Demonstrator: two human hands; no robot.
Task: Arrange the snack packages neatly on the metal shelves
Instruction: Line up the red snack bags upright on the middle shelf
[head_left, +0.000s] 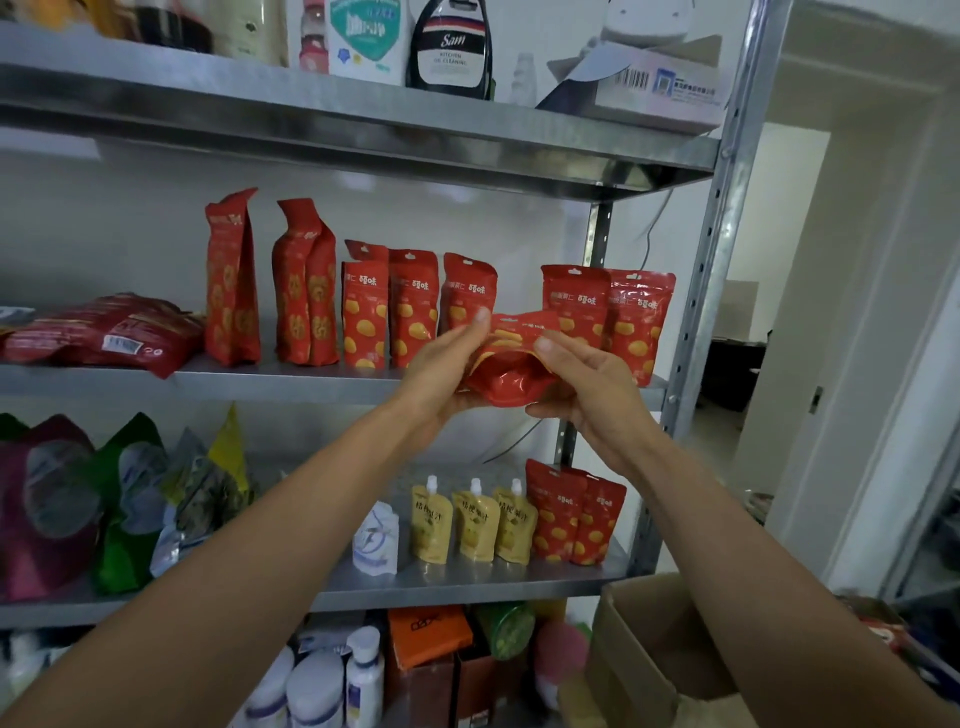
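Pouch (511, 376), red, pinched by left hand (449, 364) and right hand (587, 387) before middle shelf (291, 379). Risk: bumping neighbouring upright pouches (470, 293) topples them.

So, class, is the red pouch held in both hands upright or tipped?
Tipped: the red pouch, held by left hand and right hand, shows its base gusset to the camera.

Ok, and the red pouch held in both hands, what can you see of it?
The red pouch is a glossy, plastic-looking stand-up bag printed with yellow rounds. It is tipped over, its spread bottom gusset facing the camera, top pointing toward the shelf. The left hand and right hand pinch its two sides, thumbs on top. It is held before the middle shelf, in front of matching upright pouches.
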